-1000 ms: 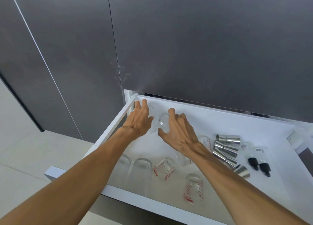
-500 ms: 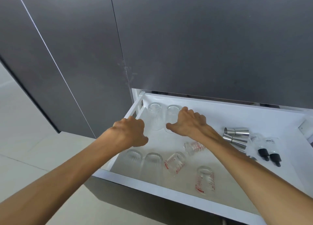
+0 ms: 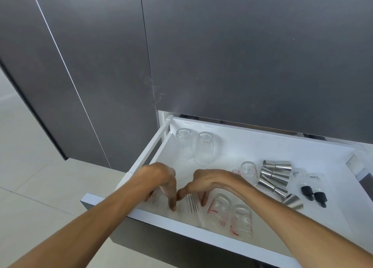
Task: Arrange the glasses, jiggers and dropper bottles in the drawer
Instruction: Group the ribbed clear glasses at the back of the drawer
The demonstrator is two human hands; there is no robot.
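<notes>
An open white drawer (image 3: 201, 228) holds everything. Two ribbed glasses (image 3: 184, 144) (image 3: 203, 148) stand upside down at its back left corner. At the front left, my left hand (image 3: 161, 182) closes around one ribbed glass (image 3: 156, 198) and my right hand (image 3: 210, 184) around another (image 3: 191, 206). Right of them stand measuring glasses with red marks (image 3: 220, 209) (image 3: 242, 221), with a further one (image 3: 249, 170) behind. Steel jiggers (image 3: 276, 176) lie in a row at the right, one more (image 3: 293, 202) nearer me. Two black-capped dropper bottles (image 3: 301, 182) (image 3: 317, 189) lie at far right.
Dark grey cabinet fronts (image 3: 242, 55) rise directly above and left of the drawer. Pale floor tiles (image 3: 30, 177) lie to the left. The drawer's left rail (image 3: 149, 148) runs beside my left hand. Bare white drawer floor shows in the back middle.
Both hands left the two ribbed glasses at the back left corner and came back to the front left, where each now grips a ribbed glass.
</notes>
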